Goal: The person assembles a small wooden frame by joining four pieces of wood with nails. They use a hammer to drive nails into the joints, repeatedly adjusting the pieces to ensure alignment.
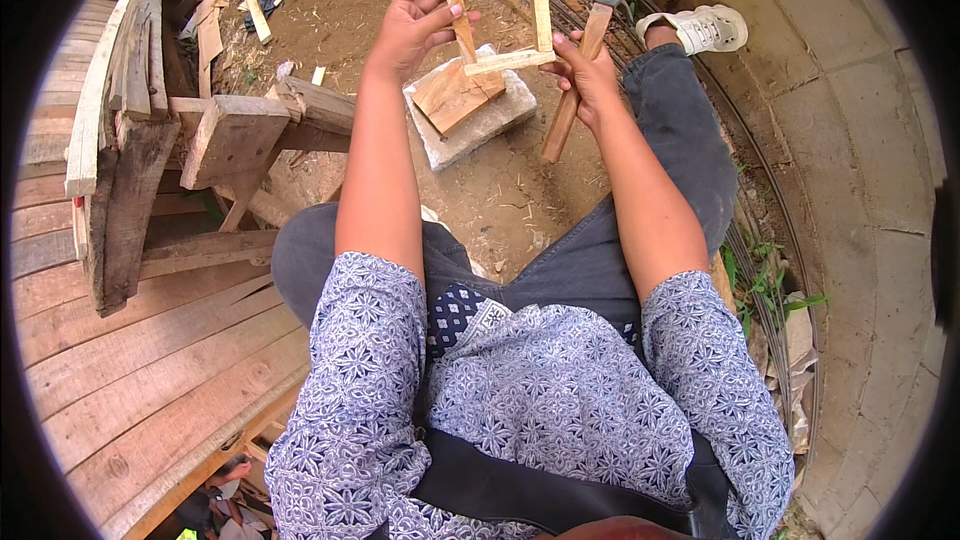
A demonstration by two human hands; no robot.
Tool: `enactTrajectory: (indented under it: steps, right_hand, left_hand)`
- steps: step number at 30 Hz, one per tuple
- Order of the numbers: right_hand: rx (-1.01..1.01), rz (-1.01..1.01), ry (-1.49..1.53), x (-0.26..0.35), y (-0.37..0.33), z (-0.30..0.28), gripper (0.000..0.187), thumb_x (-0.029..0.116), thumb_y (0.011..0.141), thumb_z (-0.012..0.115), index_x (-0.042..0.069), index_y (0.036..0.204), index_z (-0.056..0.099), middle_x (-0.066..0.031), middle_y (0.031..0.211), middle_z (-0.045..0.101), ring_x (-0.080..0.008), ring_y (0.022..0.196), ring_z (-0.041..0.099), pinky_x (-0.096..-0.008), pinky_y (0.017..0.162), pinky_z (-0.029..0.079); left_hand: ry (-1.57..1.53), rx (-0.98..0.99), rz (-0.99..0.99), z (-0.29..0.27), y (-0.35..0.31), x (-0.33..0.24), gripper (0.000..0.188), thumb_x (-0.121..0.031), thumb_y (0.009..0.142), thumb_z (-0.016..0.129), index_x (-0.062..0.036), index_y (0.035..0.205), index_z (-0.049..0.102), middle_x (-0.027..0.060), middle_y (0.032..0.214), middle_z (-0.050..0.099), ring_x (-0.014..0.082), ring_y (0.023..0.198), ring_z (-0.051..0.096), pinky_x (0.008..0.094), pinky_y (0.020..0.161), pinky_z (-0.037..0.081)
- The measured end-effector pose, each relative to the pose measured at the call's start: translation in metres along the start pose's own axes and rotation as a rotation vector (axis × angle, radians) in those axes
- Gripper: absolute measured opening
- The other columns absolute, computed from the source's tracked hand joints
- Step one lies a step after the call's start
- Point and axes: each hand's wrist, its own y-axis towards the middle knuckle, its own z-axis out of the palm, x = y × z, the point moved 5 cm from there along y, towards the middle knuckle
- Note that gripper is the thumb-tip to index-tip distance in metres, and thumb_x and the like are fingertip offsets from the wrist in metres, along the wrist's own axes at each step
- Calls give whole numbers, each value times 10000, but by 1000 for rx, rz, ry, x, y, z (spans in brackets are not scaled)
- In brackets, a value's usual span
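A small square wooden frame (541, 10) is held up in front of me, made of pale strips joined at the corners. My left hand (417, 22) grips its left side, with the thumb and fingers around the strip. At the lower right corner, my right hand (588, 75) touches the frame with its fingertips while also holding a hammer (563, 125). The hammer's wooden handle slants through that hand, its metal head at the top. Below the frame, a wooden block (455, 100) lies on a pale stone slab (480, 133) on the ground.
A rough timber bench (235, 140) and a plank surface (150, 370) stand at my left. A curved concrete wall (860, 140) rises at right, with long rods (735, 120) along its foot. Wood offcuts (253, 2) lie on the dirt. Part of another person (225, 500) shows at lower left.
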Motion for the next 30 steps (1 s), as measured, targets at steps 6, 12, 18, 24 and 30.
enactTrajectory:
  steps: [6, 12, 18, 24, 30]
  right_hand:
    - [15, 4, 14, 0, -1, 2, 540, 158, 863, 804, 72, 1200, 391, -160, 973, 674, -217, 676, 714, -210, 389, 417]
    - [21, 22, -11, 3, -3, 5, 405, 247, 922, 746, 96, 1143, 442, -132, 994, 668, -209, 721, 719, -201, 413, 430]
    - [30, 26, -12, 1, -1, 2, 351, 289, 946, 714, 123, 1119, 457, -114, 1006, 670, -212, 747, 725, -205, 435, 444]
    - [19, 32, -16, 1, -2, 3, 321, 268, 960, 693, 118, 1120, 459, -112, 996, 672, -212, 751, 726, -206, 432, 441]
    - [15, 30, -3, 4, -5, 6, 268, 281, 966, 691, 133, 1074, 495, -73, 967, 656, -199, 745, 731, -192, 416, 439]
  left_hand:
    - [-35, -12, -13, -5, 1, 4, 672, 6, 926, 638, -93, 1512, 325, 231, 1377, 566, 353, 1090, 685, 460, 873, 635]
    - [-41, -48, -10, -8, 0, 5, 667, 3, 924, 635, -86, 1509, 328, 243, 1364, 571, 348, 1067, 694, 460, 851, 646]
    - [-35, -58, -9, -8, 1, 5, 659, 8, 923, 630, -82, 1504, 333, 246, 1353, 577, 351, 1062, 695, 461, 852, 647]
    - [-47, -55, -10, -8, 1, 5, 647, 18, 924, 621, -79, 1498, 339, 246, 1354, 576, 353, 1063, 695, 459, 847, 649]
    - [-42, -54, -1, -10, 1, 6, 646, 15, 925, 621, -81, 1498, 338, 247, 1357, 573, 355, 1067, 693, 461, 850, 647]
